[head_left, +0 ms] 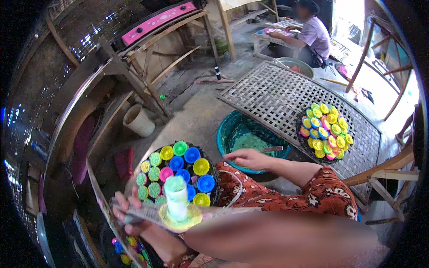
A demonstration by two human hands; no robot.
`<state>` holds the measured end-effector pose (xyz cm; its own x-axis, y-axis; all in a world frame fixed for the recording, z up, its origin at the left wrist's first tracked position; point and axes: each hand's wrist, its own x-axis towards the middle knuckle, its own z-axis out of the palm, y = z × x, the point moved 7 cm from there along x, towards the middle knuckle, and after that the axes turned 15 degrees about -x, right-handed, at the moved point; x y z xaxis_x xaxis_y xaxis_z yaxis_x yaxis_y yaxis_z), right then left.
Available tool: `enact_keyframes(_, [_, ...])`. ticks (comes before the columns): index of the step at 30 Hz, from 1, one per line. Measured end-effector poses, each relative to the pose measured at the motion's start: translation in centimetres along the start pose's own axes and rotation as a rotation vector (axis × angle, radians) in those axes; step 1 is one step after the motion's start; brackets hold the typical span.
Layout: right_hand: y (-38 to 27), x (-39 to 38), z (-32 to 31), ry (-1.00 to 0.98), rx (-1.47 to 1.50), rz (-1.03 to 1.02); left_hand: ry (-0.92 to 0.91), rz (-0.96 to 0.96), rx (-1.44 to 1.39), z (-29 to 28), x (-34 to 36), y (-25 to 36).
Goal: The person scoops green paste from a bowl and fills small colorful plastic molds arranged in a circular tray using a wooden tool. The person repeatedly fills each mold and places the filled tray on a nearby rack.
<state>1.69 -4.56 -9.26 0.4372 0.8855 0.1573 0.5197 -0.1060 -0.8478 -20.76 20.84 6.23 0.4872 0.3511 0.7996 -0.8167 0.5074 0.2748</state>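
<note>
Cup (175,196), small, pale green and white, standing upright on a yellowish disc (190,219) at lower left, carried on a flat strip (143,213). Strip gripped from below by left hand (127,216), fingers curled round its near end. Judged light and thin-walled, probably plastic, likely slick where wet paste clings; perched rather than fixed, so prone to tip if the strip tilts. Best taken by the side wall near the middle, thumb against fingers, gently enough not to dent it; whether filled or empty cannot be told from above.

Just behind, round dark tray (214,172) packed with little moulds (192,155) in blue, yellow, green and pink, side by side and touching. Farther back on the concrete floor, white bucket (137,119) beside a wooden frame.

Right of the tray, teal basin (225,134) with a bed of green paste (250,142). Hovering over its near rim, right hand (250,158), pinching a short stick (272,148) that points across the basin. Patterned red cloth (313,196) under the forearm.

Beyond the basin, woven mat (277,94) laid flat, bearing a second round tray (298,134) of yellow, blue and pink moulds. At far upper right, another person (313,33) seated and bent over separate work, well apart.
</note>
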Motion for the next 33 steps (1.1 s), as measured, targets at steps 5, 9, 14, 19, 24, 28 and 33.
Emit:
enact_keyframes(5, [-16.0, 1.7, 11.7, -0.736, 1.621, 0.1, -0.175, -0.099, -0.173, 2.4, 2.3, -3.7])
enact_keyframes(9, [-18.2, 3.0, 10.1, -0.955, 1.474, 0.043, 0.529, -0.151, 0.152, -2.7, 0.9, -1.4])
enact_keyframes(14, [-16.0, 7.1, 4.8, -0.33, 1.001, 0.056, -0.289, -0.459, 1.172, -1.6, -1.5, -1.0])
enact_keyframes(19, [-18.5, 9.5, 4.9, -0.159, 0.541, -0.095, -0.297, -0.57, 1.631, -2.4, -2.6, -0.6])
enact_keyframes(24, [-22.7, 10.0, 4.8, 0.003, -0.149, -0.472, -0.276, -0.262, 1.706, -0.5, -0.5, 0.9])
enact_keyframes(28, [-26.0, 8.5, 5.3, 0.119, -0.664, -0.881, -0.212, -0.343, 1.634, -1.1, 0.2, 0.5])
enact_keyframes(33, [-26.1, 8.9, 7.8, 0.136, -0.668, -0.899, -0.272, -0.404, 1.723, -1.4, 0.0, -0.2])
